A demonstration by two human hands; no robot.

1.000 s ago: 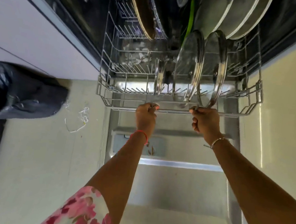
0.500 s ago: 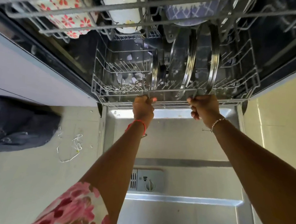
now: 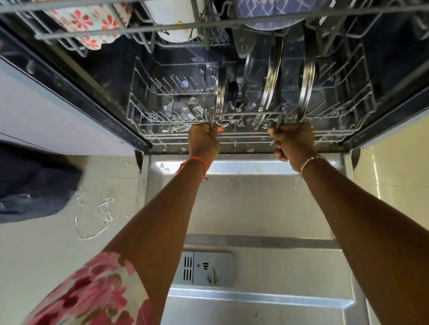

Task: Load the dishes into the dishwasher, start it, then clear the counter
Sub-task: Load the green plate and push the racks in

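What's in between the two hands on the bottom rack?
In the head view, only the lower rack's front rail spans between the left hand and right hand, flecked with pale scraps; a pot lid stands just behind.

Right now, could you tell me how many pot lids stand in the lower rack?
3, upright in the lower rack: a small lid left, a larger lid in the middle, a third lid right. More may hide deeper inside.

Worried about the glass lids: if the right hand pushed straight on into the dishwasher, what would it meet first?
Probably the rightmost upright lid, standing in the lower rack just behind the right hand; depth is unclear.
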